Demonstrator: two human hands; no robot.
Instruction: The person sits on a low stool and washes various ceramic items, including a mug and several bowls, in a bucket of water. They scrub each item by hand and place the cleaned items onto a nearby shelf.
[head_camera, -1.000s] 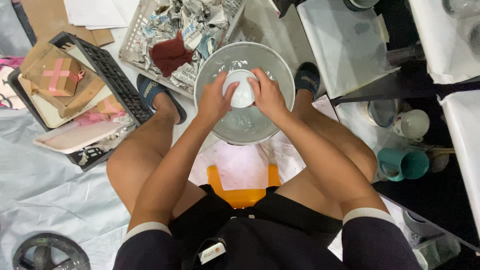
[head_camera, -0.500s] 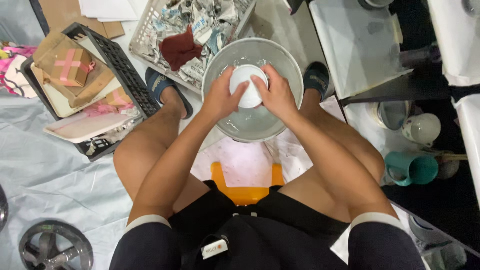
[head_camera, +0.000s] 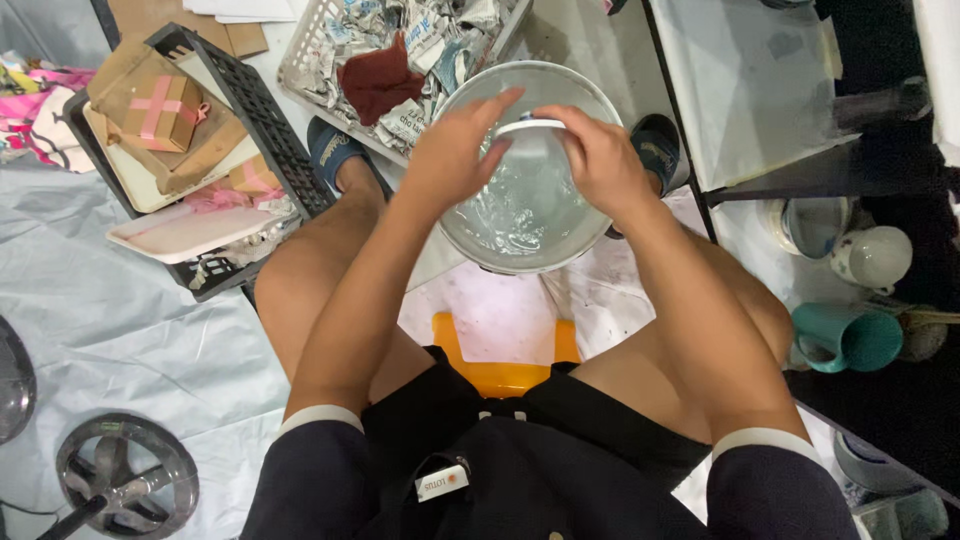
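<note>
the white cup (head_camera: 530, 127) is now tipped on edge above the metal basin (head_camera: 528, 170), no longer mouth-up; left hand (head_camera: 455, 150) and right hand (head_camera: 590, 155) pinch its rim, so the washing continues.

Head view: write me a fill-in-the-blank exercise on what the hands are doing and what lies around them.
1. Both hands, left hand and right hand, hold a small white ____ over the basin.
2. The basin holds a shallow layer of ____.
3. The person sits on a stool coloured ____.
4. On the person's right, the mug lying on its side is ____ in colour.

Missing words: bowl; water; orange; teal
</note>
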